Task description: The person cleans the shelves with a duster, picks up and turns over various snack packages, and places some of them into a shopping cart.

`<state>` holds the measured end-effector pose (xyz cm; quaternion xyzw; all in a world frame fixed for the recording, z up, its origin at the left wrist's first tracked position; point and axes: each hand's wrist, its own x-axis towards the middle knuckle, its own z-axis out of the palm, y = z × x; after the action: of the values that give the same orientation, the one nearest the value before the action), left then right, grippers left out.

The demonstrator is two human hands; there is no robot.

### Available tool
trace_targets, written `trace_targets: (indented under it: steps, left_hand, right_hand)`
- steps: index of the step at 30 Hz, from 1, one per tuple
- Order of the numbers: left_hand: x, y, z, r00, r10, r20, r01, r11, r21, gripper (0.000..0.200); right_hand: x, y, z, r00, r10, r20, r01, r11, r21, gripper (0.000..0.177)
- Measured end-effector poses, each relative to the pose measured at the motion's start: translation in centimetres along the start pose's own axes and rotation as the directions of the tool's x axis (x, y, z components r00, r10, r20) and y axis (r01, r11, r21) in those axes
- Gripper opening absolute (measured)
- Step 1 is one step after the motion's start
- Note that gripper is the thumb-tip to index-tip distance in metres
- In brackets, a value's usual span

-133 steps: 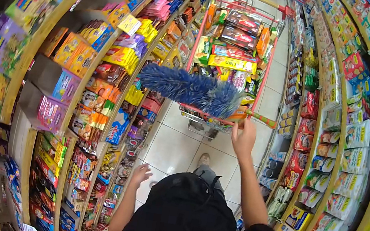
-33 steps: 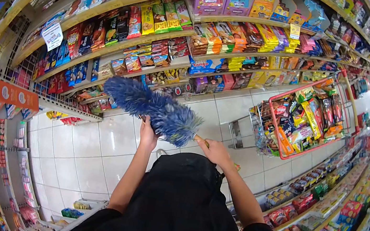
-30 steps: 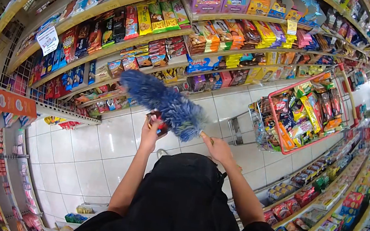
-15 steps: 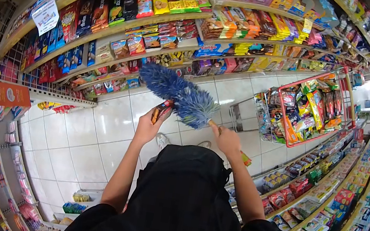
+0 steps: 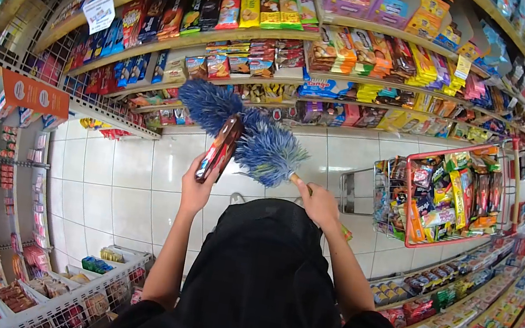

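Observation:
My left hand (image 5: 197,184) is closed on a long dark brown and red snack pack (image 5: 221,148), which stands up from the fingers at a slant. Against that pack lies a fluffy blue duster (image 5: 272,148), its far end reaching up and left behind the pack. The short yellowish handle of the duster is gripped by my right hand (image 5: 319,204). Both hands are over the tiled floor, in front of the shelves.
Ahead, shelves (image 5: 180,34) hold rows of colourful packets. A red-rimmed shopping cart (image 5: 408,201) full of packets stands at the right. An orange box (image 5: 33,95) is at the left, a white wire basket (image 5: 70,295) at the lower left. More shelves curve along the right.
The pack in my left hand is now more upright and shows more of its length in front of the duster. The shelves and the cart appear shifted slightly right and down.

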<state>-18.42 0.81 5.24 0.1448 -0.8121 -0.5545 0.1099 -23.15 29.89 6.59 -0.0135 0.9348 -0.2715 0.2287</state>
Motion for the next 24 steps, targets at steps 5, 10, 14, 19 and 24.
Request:
trace_targets:
  steps: [5,10,14,19,24]
  left_hand:
    - [-3.0,-1.0,1.4,0.952,-0.304,-0.021,0.302,0.929,0.215,0.035]
    - [-3.9,1.0,5.6,0.975,-0.212,-0.071,0.218,0.97,0.104,0.031]
    - [-3.0,9.6,7.4,0.988,-0.076,-0.136,0.11,0.959,0.262,0.02]
    - [-2.6,12.4,8.3,0.982,-0.018,-0.188,0.015,1.0,-0.017,0.026]
    - [-3.6,9.2,9.6,0.979,0.001,-0.204,0.006,0.999,0.033,0.027]
  right_hand:
    - [0.9,3.8,-1.0,1.0,-0.001,-0.029,0.002,0.999,0.054,0.057]
    - [1.6,5.5,-3.9,0.992,-0.118,0.053,0.11,0.985,0.135,0.057]
    - [2.5,6.5,-4.7,0.985,-0.172,0.025,0.171,0.984,0.046,0.06]
    - [2.6,7.2,-7.8,0.981,-0.193,0.019,0.192,0.98,0.059,0.06]
    - [1.3,7.8,-10.7,0.979,-0.202,-0.041,0.206,0.96,0.188,0.054]
